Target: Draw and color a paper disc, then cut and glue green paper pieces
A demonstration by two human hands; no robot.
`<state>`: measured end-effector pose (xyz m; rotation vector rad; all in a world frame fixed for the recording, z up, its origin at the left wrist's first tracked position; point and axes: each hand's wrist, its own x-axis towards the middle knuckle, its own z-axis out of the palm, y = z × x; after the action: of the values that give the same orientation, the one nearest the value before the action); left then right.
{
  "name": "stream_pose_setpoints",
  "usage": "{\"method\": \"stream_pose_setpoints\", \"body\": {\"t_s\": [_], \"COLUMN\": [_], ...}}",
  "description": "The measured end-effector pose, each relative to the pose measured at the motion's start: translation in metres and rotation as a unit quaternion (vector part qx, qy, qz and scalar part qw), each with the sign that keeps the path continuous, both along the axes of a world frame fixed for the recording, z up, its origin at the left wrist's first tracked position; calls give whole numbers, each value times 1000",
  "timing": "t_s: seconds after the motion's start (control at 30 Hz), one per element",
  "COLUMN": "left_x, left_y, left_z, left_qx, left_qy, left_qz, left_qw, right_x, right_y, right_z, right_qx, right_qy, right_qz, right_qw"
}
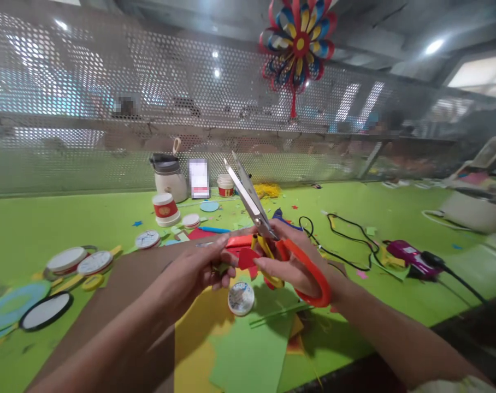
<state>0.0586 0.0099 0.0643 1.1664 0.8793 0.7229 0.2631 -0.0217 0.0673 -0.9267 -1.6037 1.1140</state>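
My right hand [291, 262] is closed around the orange and yellow handles of a pair of scissors [252, 202], whose silver blades point up and to the left, slightly apart. My left hand [196, 270] pinches a small red paper piece [247, 256] right beside the handles, where the fingertips of both hands meet. Both hands are raised a little over sheets of yellow paper [199, 322] and green paper [252, 355]. A small round spool of clear thread [240, 298] lies just below them.
On the green table [47, 224] lie brown card [120, 278], round tape reels and paper rings [80, 263] at left, a white jug [169, 176], red-white cups [165, 209], a purple glue gun [407, 257] with black cords at right. A paper pinwheel [299, 43] hangs on the perforated screen.
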Motion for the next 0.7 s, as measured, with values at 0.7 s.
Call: {"method": "stream_pose_setpoints", "body": {"t_s": [0.7], "left_x": [-4], "left_y": [-8], "left_z": [-11], "left_qx": [54], "left_qy": [-133], "left_qz": [220], "left_qw": [965], "right_x": [-26], "right_y": [-22], "right_z": [-40], "right_qx": [17], "right_qy": [-66], "right_qz": [-25], "right_qw": [997]}}
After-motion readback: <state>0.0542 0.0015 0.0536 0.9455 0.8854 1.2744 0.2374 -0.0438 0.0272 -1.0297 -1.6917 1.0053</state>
